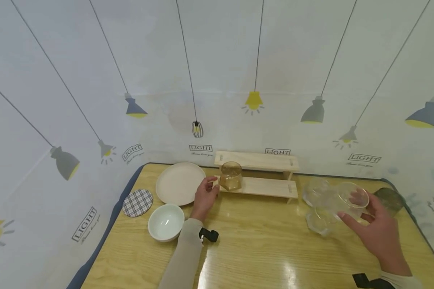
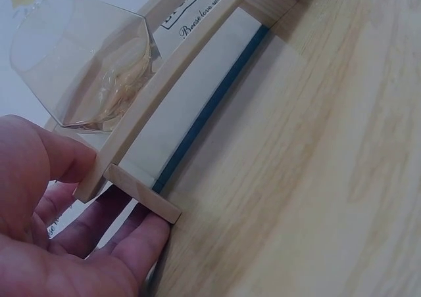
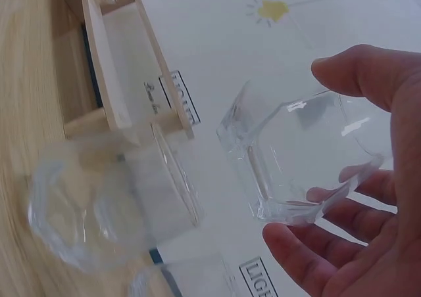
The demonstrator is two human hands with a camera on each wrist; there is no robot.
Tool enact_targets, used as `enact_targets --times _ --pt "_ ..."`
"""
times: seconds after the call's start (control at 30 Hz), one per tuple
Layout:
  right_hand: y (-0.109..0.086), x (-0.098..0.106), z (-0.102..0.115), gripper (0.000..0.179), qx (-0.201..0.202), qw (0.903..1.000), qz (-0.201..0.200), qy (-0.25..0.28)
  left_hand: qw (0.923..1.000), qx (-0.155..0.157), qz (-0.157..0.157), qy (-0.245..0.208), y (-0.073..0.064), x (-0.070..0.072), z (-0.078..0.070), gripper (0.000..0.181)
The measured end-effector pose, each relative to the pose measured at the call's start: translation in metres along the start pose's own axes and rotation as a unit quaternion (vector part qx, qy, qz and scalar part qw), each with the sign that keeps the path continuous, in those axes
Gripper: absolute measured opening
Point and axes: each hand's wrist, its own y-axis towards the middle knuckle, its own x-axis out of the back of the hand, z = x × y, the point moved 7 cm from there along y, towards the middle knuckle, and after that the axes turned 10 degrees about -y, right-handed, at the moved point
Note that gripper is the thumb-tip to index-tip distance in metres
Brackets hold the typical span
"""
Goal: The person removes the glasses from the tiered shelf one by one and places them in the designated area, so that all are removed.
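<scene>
My left hand [image 1: 206, 197] grips the left end of the lower step of a two-step wooden rack [image 1: 265, 187]. In the left wrist view the thumb lies on top of the board [image 2: 141, 116] and the fingers reach round its short leg [image 2: 143, 195]. An amber faceted glass [image 1: 231, 176] stands on that step, close to this hand. Over on the right, my right hand [image 1: 381, 235] holds a clear faceted glass [image 3: 302, 159] between thumb and fingers, raised above the table. Beside it, two clear glasses [image 1: 319, 222] stand on the table.
A dark glass [image 1: 388, 200] stands behind the right hand at the table's right edge. Left of the rack are a pale round plate [image 1: 179, 182], a white bowl [image 1: 166, 222] and a checked coaster [image 1: 138, 203]. A printed wall covering [image 1: 224, 120] rises behind the table.
</scene>
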Motion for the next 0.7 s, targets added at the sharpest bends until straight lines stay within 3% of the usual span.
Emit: enact_targets --times 0.37,0.47,0.7 --pt "-0.016 0.022 -0.049 0.075 -0.109 0.9932 -0.04 0.001 0.9999 -0.007 0.008 -0.006 -0.001 -0.002 0.001 0.033" --pt "-0.022 0.024 -0.061 0.076 -0.142 0.989 -0.039 -0.013 0.9999 -0.009 0.008 -0.005 0.0 -0.003 0.002 0.033" --pt "-0.027 0.017 -0.086 0.059 -0.188 0.9821 -0.012 -0.012 0.9999 -0.01 -0.005 -0.006 0.001 0.0 0.0 0.033"
